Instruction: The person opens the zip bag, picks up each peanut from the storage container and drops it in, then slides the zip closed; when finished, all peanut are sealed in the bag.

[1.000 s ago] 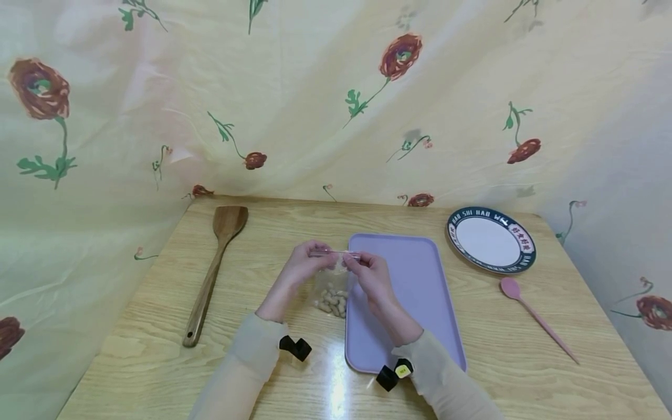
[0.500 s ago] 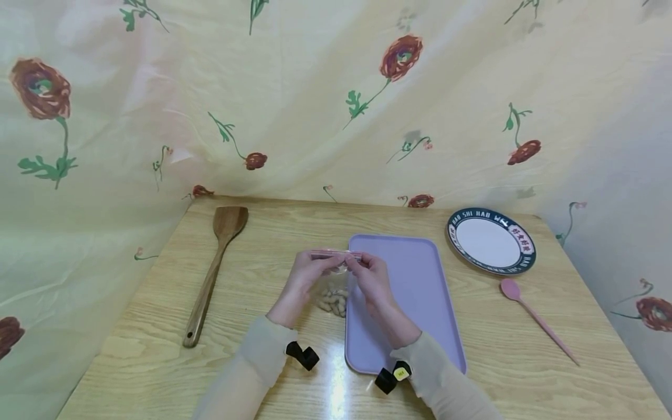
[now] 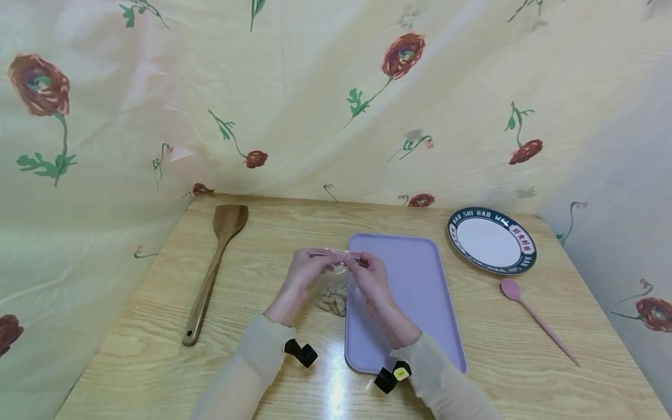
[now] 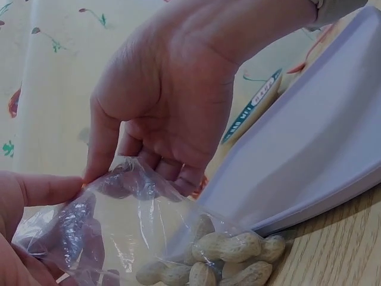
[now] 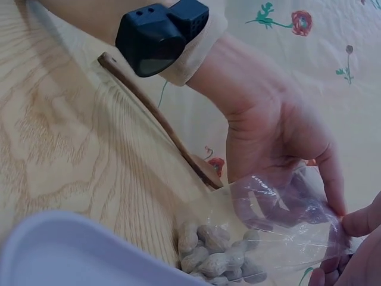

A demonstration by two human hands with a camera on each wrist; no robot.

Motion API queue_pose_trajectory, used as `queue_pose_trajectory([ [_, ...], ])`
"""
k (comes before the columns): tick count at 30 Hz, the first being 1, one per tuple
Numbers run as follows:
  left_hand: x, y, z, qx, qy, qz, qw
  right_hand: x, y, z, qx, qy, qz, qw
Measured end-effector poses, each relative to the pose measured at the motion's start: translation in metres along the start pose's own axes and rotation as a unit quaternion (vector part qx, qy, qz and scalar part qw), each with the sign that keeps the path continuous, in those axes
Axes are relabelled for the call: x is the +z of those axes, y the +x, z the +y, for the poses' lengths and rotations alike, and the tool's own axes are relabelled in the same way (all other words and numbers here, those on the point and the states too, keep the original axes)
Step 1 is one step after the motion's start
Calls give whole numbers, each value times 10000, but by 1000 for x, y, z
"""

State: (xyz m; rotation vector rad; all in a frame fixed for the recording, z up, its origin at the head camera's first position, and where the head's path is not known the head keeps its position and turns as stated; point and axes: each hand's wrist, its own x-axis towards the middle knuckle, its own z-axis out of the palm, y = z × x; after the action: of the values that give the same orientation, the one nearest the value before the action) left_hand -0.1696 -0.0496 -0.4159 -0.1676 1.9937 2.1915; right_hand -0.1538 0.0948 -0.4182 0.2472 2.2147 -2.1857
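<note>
A clear zip bag [image 3: 338,272] with several unshelled peanuts [image 3: 332,301] in its bottom hangs between both hands, beside the tray's left edge. My left hand [image 3: 304,273] pinches the bag's top strip from the left, thumb along it. My right hand [image 3: 374,280] pinches the same strip close by, its thumb tip near the left thumb. Peanuts [image 4: 229,253] show through the plastic in the left wrist view, low in the bag by the tray. In the right wrist view the bag's film [image 5: 286,232] spreads between the hands; some fingers are hidden behind it.
A lilac tray [image 3: 415,315] lies under the right forearm. Left of the hands is a wooden spatula [image 3: 210,280]. On the right are a round plate [image 3: 488,240] with a dark lettered rim and a pink spoon [image 3: 541,319]. A floral curtain [image 3: 294,105] hangs behind the table.
My left hand has shifted slightly right along the bag's top strip, its thumb now nearer the right thumb. The right hand keeps its pinch almost in place.
</note>
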Motion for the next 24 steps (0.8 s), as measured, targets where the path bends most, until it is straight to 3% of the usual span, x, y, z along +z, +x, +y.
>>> queue_pose_trajectory([
  [13,-7,3,1,-158,422,130,9989,-10,7,2,433,94,260,9987],
  [24,-16,8,2,-244,407,162,9987,-14,12,4,604,230,404,9971],
])
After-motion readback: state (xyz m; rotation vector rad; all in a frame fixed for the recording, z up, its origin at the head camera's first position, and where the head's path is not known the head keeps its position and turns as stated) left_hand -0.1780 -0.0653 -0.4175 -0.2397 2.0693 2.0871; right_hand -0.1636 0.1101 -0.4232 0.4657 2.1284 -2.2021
